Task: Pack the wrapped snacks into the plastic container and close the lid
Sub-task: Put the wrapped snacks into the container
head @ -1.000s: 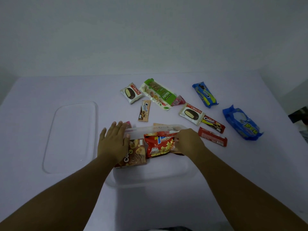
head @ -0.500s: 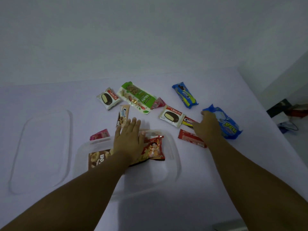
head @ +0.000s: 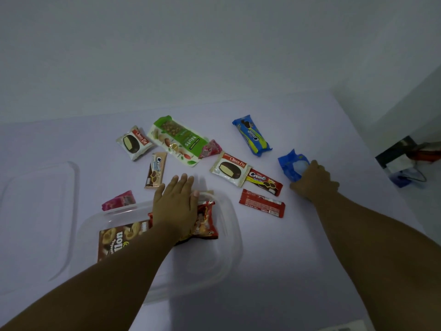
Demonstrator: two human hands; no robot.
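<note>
White tabletop, snacks scattered. My left hand flat on red pack, steadying container. My right hand, at three o'clock, grips blue packet for packing.

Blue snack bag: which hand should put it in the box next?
Right. The right hand already grips the blue snack bag, while the left hand lies flat on snacks in the plastic container.

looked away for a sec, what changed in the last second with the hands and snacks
The right hand let go of the red snack bag in the plastic container, reached right and gripped the blue snack pack. The left hand slid from the brown cookie pack onto the red bag. Other snacks and the lid stayed.
</note>
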